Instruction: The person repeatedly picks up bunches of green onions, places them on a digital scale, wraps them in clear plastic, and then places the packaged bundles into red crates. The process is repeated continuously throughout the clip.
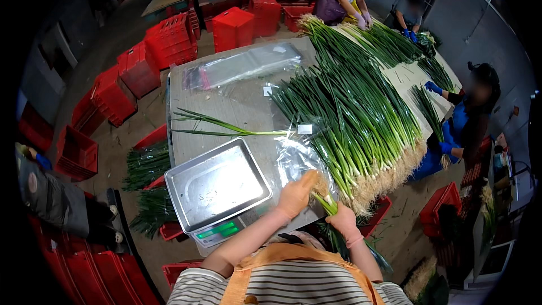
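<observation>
In thin orange-pink gloves, both my hands hold a small bunch of green onions (330, 204) at the table's near edge. My left hand (297, 195) is at the root end, its fingers against the pale roots. My right hand (344, 222) grips the stems just below, and the leaves hang down past the table edge. Beyond my hands lies a clear plastic bag (292, 156) with a white label (304, 129). A large heap of green onions (351, 123) spreads to the right, roots towards me. Left of my hands stands a digital scale with a bare steel pan (218, 184).
Two loose onion stalks (228, 127) lie behind the scale. Flat plastic bags (254, 65) are stacked farther back on the table (182, 101). Red crates (171, 40) line the floor at left. Several co-workers stand around, one in a blue apron (455, 129) at right.
</observation>
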Demonstrator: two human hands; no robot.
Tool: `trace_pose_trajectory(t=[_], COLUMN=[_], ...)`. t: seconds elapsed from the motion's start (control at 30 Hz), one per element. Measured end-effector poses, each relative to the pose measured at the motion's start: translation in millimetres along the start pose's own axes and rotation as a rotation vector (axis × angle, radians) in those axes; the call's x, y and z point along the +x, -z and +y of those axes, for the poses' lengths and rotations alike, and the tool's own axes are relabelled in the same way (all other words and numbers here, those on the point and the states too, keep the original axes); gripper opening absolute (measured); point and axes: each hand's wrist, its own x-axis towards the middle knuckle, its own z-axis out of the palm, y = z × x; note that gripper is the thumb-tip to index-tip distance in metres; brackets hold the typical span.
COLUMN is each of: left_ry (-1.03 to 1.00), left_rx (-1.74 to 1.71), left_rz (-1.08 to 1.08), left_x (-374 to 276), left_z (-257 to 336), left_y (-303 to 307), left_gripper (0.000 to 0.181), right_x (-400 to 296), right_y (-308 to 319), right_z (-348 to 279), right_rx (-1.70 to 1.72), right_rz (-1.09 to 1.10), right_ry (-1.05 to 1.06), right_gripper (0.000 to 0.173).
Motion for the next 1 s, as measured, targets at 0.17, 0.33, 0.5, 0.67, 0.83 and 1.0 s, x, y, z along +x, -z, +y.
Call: trace_pose_trajectory(t=[0.17,0.33,0.5,0.67,0.83,1.0], left_ry=[-0.107,-0.424,-0.682,0.306,-0.371,-0.160], left_rx=[0.285,0.174,-0.117,-0.106,0.082,-0.179], left_rz=[-0.132,-0.775,0.117,0.375,-0.297,-0.120], left_x=[13,17,-19,-6,2,13], left_z=[13,59,22,20,39,21], left_y=[-25,-4,-18,-17,-5,6], left_gripper=[0.057,0.050,0.054,0.032,0.014,0.015], right_x=[-10,25,23,15,24,16], right_y=[-5,-18,42,62,70,93], right_z=[-25,25,24,8,-10,-39], right_rx=[-0.146,-0.099,0.998,1.281,1.263,1.275], right_rz=[-0.033,-0.001,-0.596,-0.718,-0.663,-0.551], right_ry=[0.102,0.595,0.225,0.053,0.007,0.074], right_gripper=[0.051,0.016,0.058,0.070,0.061,0.053])
